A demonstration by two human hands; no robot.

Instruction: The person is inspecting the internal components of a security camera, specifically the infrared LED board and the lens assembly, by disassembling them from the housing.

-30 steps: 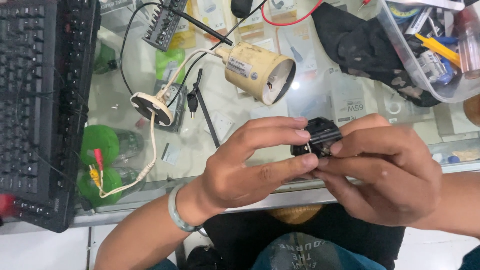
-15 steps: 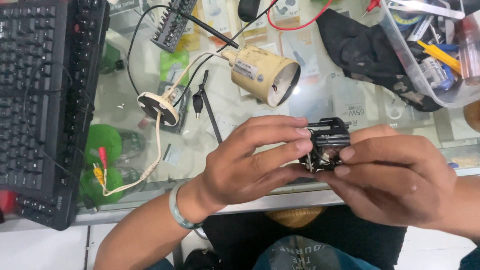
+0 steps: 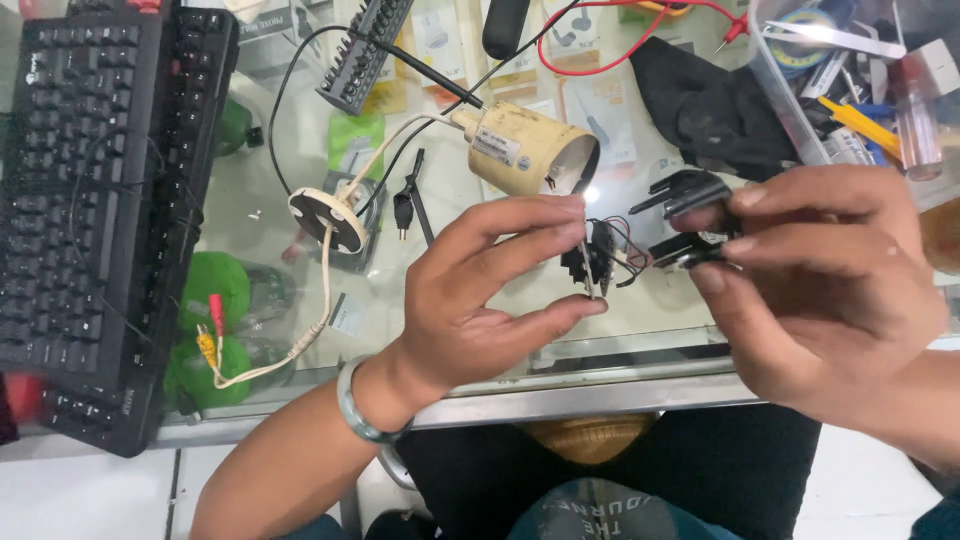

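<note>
While held above the glass table (image 3: 300, 210), a small circuit board (image 3: 592, 258) is pinched edgewise in the left hand (image 3: 480, 300). A black plastic housing (image 3: 690, 222), joined to it by thin wires (image 3: 632, 262), is gripped by the right hand (image 3: 830, 290), near the cream camera casing (image 3: 520, 150).

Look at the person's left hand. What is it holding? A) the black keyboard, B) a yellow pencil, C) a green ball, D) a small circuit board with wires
D: the left hand pinches a small circuit board upright between thumb and fingers, with thin wires running across to the black plastic part in the right hand, while the black keyboard lies untouched at the table's edge.
</note>
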